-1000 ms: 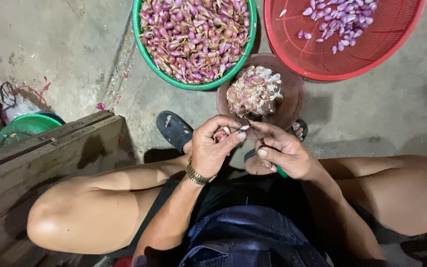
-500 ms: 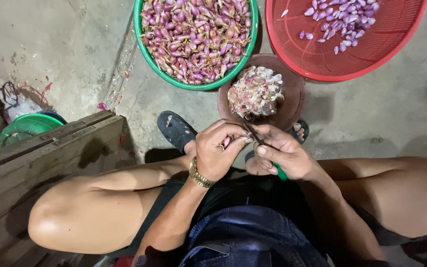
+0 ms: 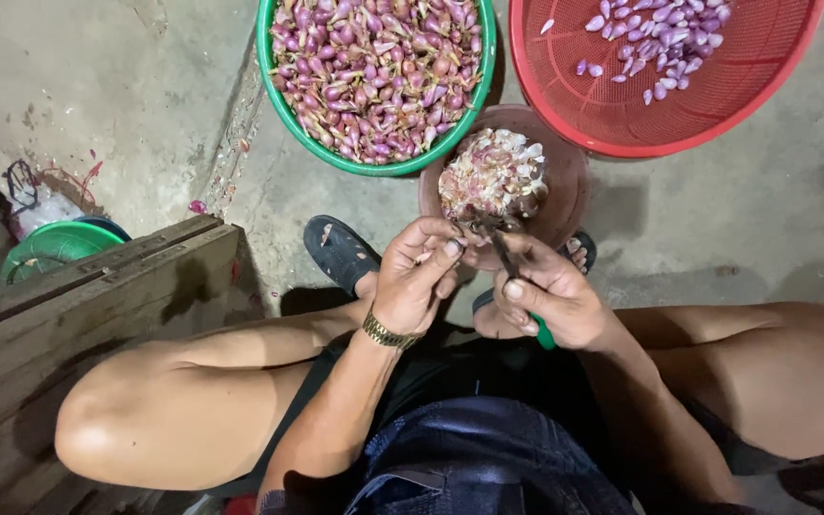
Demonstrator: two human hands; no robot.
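Observation:
My left hand (image 3: pixel 419 277), with a gold watch on its wrist, pinches a small shallot between thumb and fingers, mostly hidden by them. My right hand (image 3: pixel 550 296) grips a small knife (image 3: pixel 504 257) with a green handle, its blade pointing up toward the shallot. Both hands hover just over the near rim of a brown bowl (image 3: pixel 569 181) filled with shallot skins. Beyond it a green basin (image 3: pixel 278 86) holds many unpeeled shallots, and a red basket (image 3: pixel 736 105) holds several peeled purple ones.
I sit low on a concrete floor, bare knees spread, a black sandal (image 3: pixel 336 253) under my left hand. A wooden plank bench (image 3: pixel 78 315) runs along the left, with a green lidded container (image 3: pixel 50 248) behind it.
Both hands have shifted slightly away from me, toward the brown bowl, and the knife blade now rests against the shallot in my left fingers.

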